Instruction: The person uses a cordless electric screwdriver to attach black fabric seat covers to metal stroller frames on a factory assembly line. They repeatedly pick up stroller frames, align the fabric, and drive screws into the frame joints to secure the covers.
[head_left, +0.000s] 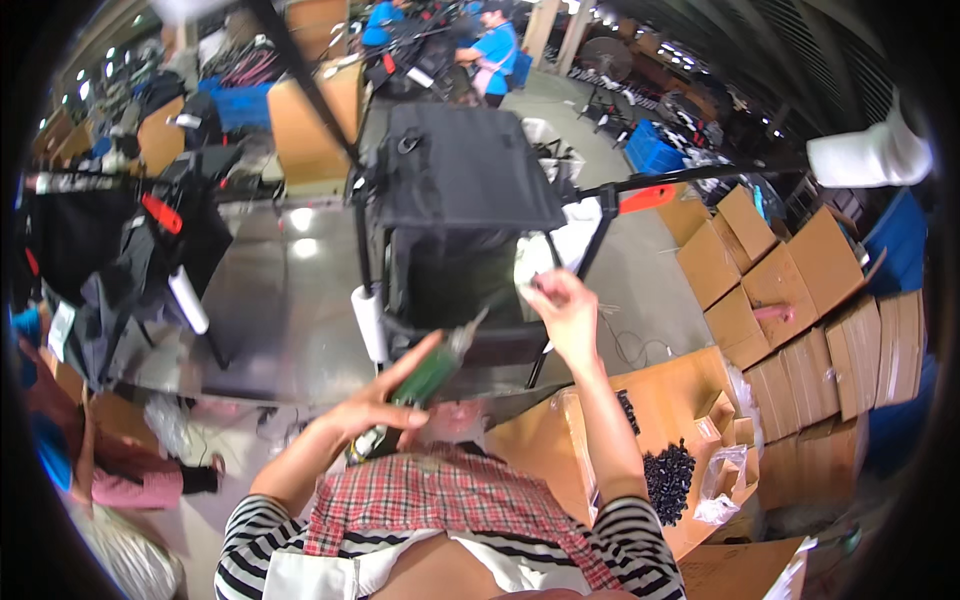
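My left hand (372,408) is wrapped round a green power screwdriver (425,378), its thin bit pointing up and to the right. Fingers pinched together, my right hand (566,308) is at the right side of a black fabric seat or basket (470,165) on a frame of black tubes. Whatever small thing those fingers hold is too blurred to make out. A white wrapping (532,258) hangs beside them. The frame carries a red lever (648,199) on its right tube and a white foam sleeve (369,325) on its left one.
At my right, a cardboard-topped surface (535,440) bears a pile of small black parts (668,482) and a plastic bag (722,485). Cardboard boxes (790,290) stack beyond it. Another black frame (150,250) stands left of the metal table (270,300). A co-worker (495,55) stands behind.
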